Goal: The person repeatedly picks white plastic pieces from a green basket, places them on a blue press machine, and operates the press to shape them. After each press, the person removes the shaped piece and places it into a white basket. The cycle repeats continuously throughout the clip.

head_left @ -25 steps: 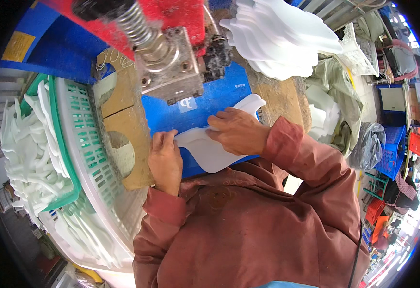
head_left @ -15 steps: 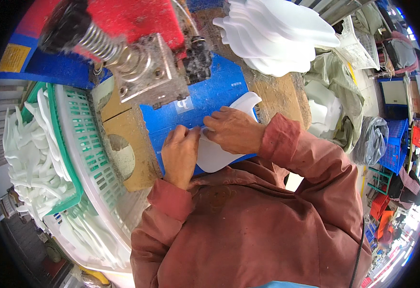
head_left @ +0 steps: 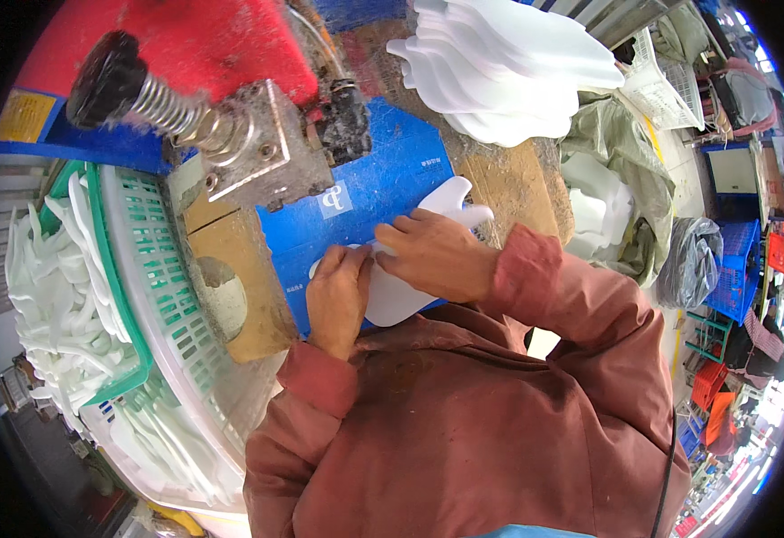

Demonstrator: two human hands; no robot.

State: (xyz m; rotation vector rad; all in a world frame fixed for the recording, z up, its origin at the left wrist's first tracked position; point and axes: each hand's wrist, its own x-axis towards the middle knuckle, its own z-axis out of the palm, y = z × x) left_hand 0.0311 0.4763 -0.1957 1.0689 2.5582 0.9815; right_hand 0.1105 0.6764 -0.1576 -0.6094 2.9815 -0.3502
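A white, smooth, curved cutout (head_left: 394, 303), which looks like foam sheet, lies over a blue board in front of me. Its forked far end sticks out beyond my right hand (head_left: 439, 255), whose bent fingers pinch it near its middle. Close beside, my left hand (head_left: 336, 294) is closed with thumb and fingers together at the cutout's left part, and a bit of white shows at its fingertips. The two hands' fingertips nearly meet. Much of the cutout is hidden under my right hand.
A dusty red machine head with a metal block (head_left: 253, 143) and spring overhangs the blue board (head_left: 392, 175). Stacked white cutouts (head_left: 509, 72) stand at the far right. Left are a green-rimmed basket (head_left: 132, 336) of white strips and a pale crate (head_left: 172, 269). A sack (head_left: 648, 170) holds white pieces.
My hands have shifted slightly, and the cutout has turned so that a forked end shows past my right hand. White now shows by my left fingertips. The view has moved a little.
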